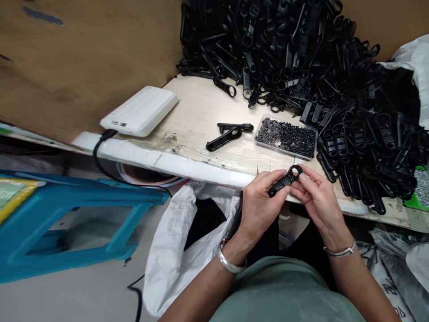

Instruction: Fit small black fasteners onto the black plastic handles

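Observation:
Between my hands, just over the table's front edge, is a black plastic part (283, 182) with a ring at one end and a flat arm at the other. My left hand (263, 197) pinches its arm end between thumb and fingers. The fingers of my right hand (317, 192) are closed at the ring end. Whether they also hold a small piece there is hidden. Beyond my hands stands a clear plastic box (284, 136) of tiny black and grey pieces. To its left lie two loose black parts, one of them a ringed part (224, 139).
A large heap of black plastic parts (301, 67) covers the back and right of the table. A white power bank (140, 111) with a black cable sits at left. Below are a blue plastic stool (67, 237) and an open white sack (170, 250). A green tray (420, 188) is at far right.

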`<state>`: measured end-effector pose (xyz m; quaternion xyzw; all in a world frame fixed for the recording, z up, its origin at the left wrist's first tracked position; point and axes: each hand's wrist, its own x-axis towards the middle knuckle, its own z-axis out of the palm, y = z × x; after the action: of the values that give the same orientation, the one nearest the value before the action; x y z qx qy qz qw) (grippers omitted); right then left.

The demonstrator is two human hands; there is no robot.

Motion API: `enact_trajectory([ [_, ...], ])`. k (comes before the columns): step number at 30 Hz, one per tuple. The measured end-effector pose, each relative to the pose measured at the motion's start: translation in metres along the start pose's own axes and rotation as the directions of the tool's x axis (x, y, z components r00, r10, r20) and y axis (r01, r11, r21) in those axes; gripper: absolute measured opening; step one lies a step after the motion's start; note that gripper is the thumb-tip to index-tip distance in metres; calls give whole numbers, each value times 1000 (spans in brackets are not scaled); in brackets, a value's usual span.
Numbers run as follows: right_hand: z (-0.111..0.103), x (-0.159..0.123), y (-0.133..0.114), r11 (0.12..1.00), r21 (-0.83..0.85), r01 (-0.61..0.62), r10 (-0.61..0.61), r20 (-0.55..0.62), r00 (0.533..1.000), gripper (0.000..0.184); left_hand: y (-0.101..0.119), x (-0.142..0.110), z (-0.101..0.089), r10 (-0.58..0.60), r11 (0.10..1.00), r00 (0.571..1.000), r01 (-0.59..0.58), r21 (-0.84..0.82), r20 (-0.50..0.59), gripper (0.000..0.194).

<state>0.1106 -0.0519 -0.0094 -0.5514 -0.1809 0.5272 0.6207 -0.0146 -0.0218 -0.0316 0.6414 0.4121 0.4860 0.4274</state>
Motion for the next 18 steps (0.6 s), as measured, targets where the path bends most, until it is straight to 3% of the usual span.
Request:
enact_trajectory([
  [3,4,0,8,997,-33,68,-69,-26,997,52,1,-1,-1,69,991,997,-71,115,25,26],
  [7,5,2,7,992,-97,78,-73,56,996,54,1,-5,-3,158,969,987,-162,188,40,24],
  [12,-10,2,-12,928,-353,117,-54,184,981,51,7,0,-18,303,921,945,-324,217,126,18],
  [15,-28,0,-38,813,-541,214,-91,244,965,52,11,17,-42,398,839,913,-401,368,88,17],
  [17,-40,1,-64,658,-672,339,-223,256,941,50,9,34,-63,456,761,890,-390,518,1,16],
  [18,-45,2,-80,540,-744,395,-320,253,913,48,7,43,-73,458,731,888,-356,582,-32,19],
])
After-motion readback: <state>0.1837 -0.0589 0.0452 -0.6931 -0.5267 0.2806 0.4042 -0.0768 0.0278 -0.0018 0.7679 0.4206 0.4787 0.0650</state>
